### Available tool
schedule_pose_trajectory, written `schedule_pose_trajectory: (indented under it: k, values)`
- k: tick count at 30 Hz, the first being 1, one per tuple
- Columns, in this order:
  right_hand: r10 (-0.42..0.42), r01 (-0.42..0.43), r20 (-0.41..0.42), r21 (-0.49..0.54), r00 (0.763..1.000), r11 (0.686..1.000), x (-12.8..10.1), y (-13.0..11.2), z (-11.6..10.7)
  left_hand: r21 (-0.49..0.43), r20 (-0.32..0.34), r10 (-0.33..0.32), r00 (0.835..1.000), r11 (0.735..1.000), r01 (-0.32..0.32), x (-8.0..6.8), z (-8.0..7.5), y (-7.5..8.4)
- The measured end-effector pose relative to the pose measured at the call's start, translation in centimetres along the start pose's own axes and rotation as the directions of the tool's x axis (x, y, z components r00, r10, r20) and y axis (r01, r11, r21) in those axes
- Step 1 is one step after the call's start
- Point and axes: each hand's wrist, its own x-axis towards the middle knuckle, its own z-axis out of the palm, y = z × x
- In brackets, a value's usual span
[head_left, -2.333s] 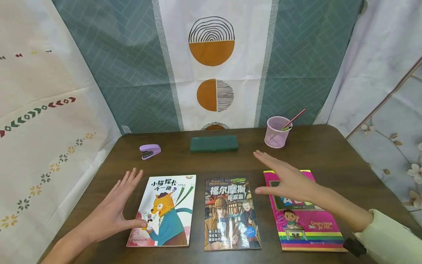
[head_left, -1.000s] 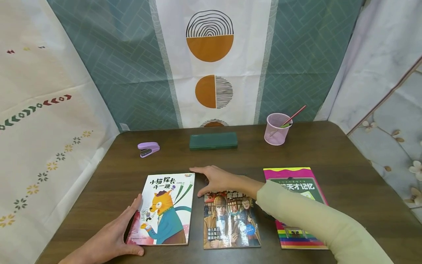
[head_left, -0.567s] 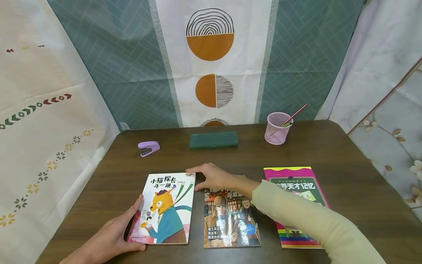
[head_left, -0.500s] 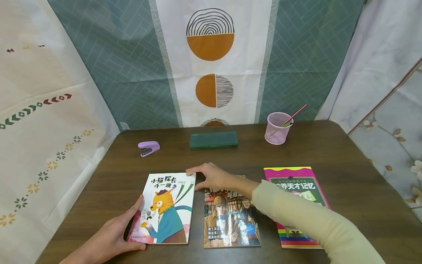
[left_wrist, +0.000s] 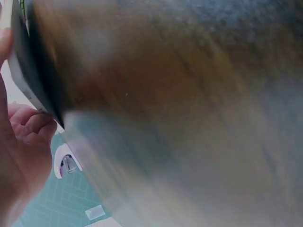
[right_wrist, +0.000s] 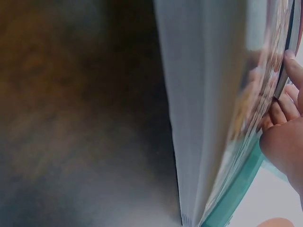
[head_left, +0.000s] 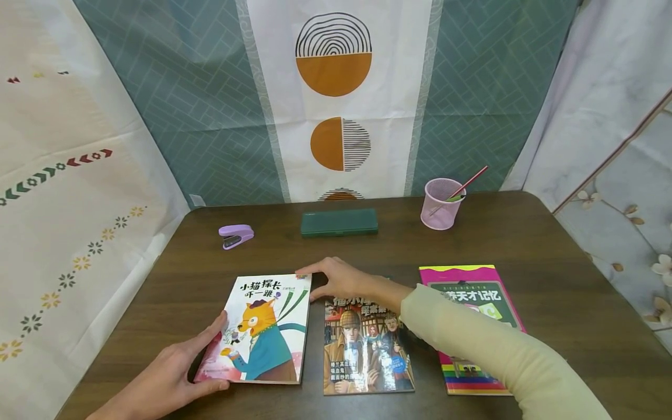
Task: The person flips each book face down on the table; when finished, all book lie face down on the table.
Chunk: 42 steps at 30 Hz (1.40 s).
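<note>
lying between left fingers and right fingers, both clamped on opposite corners: white book

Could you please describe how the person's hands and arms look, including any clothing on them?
Both the left hand and the right hand are bare, with no glove visible. On the right side there is a plain, pale yellow-green sleeve, slightly creased, which stops before the wrist. On the left side, no sleeve shows.
</note>
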Motion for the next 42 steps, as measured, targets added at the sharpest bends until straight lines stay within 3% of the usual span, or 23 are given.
schedule_pose_trajectory:
  k: [5, 10, 14, 26, 35, 38, 42]
  values:
    - [0.002, -0.002, 0.011, -0.02, 1.0, 1.0, 0.1, 0.1, -0.1, 0.013, -0.088, 0.053, 0.995, 0.999, -0.052, 0.1, -0.6, -0.1]
    - [0.012, -0.011, 0.016, -0.064, 1.0, 0.998, 0.1, -0.2, -0.1, 0.027, -0.177, 0.127, 0.976, 0.992, -0.124, 0.3, -1.4, -0.1]
    - [-0.007, 0.008, 0.013, -0.087, 1.0, 0.996, 0.1, -0.3, 0.0, 0.052, -0.233, 0.142, 0.962, 0.99, -0.134, 0.6, -2.1, -0.2]
    - [-0.083, 0.077, -0.06, -0.096, 0.995, 0.992, 0.0, -0.4, 0.4, 0.066, -0.291, 0.151, 0.945, 0.988, -0.138, 1.2, -2.9, -0.3]
    - [-0.139, 0.139, -0.082, -0.004, 0.987, 0.99, -0.3, -0.2, 0.2, 0.093, -0.337, 0.226, 0.914, 0.974, -0.207, 1.9, -3.8, -0.3]
    - [-0.112, 0.116, -0.088, 0.044, 0.99, 0.992, -0.4, -0.3, 0.0, 0.093, -0.377, 0.27, 0.886, 0.963, -0.253, 2.2, -4.3, -0.3]
    - [-0.054, 0.062, -0.079, 0.107, 0.995, 0.992, -0.5, -0.6, -0.2, 0.125, -0.459, 0.371, 0.807, 0.927, -0.354, 3.0, -5.0, -0.1]
